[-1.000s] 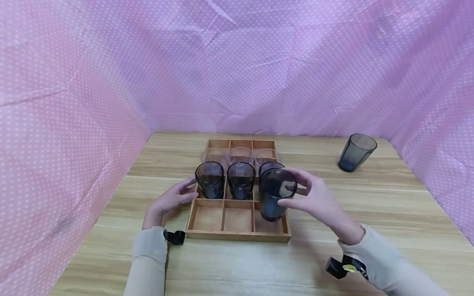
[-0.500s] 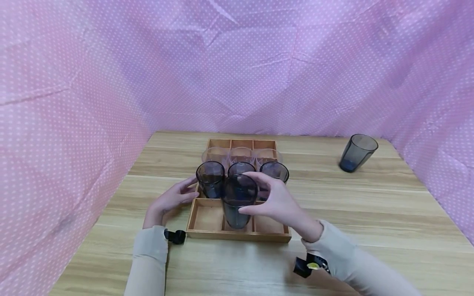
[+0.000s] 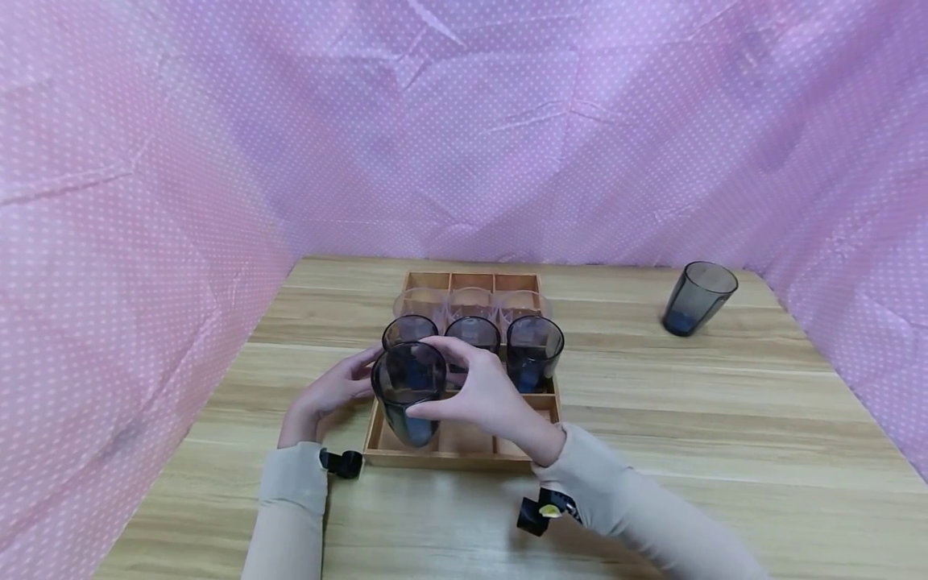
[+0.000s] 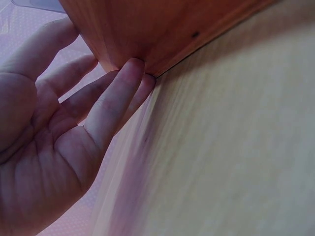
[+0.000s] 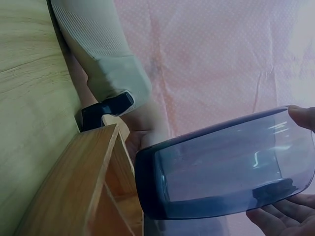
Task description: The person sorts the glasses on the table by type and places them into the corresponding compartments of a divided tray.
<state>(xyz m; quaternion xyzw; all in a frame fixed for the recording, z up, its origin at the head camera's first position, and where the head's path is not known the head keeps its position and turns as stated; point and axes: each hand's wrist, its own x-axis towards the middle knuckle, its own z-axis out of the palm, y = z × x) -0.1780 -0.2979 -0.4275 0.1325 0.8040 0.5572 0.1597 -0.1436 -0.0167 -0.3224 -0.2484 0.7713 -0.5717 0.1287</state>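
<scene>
My right hand (image 3: 487,396) holds a dark tinted drinking glass (image 3: 410,391) between thumb and fingers, above the front left compartment of a divided wooden tray (image 3: 449,461). In the right wrist view the held glass (image 5: 221,167) is seen side-on, its thick base beside the tray's corner (image 5: 106,147). The fingers of my left hand (image 3: 328,400) rest against the tray's left side. The left wrist view shows these fingertips (image 4: 132,69) touching the wooden wall (image 4: 133,29). Three dark glasses, left (image 3: 408,324), middle (image 3: 473,329) and right (image 3: 534,354), stand in the row behind.
Three clear glasses, including the right one (image 3: 535,304), stand in the tray behind the dark ones. Another dark glass (image 3: 698,300) is at the table's back right, tilted in appearance. Pink dotted cloth (image 3: 464,145) surrounds the wood-grain table (image 3: 674,411).
My right hand has carried the dark glass leftward, from over the tray's front right compartment past the middle to the front left. My left hand has stayed at the tray's side.
</scene>
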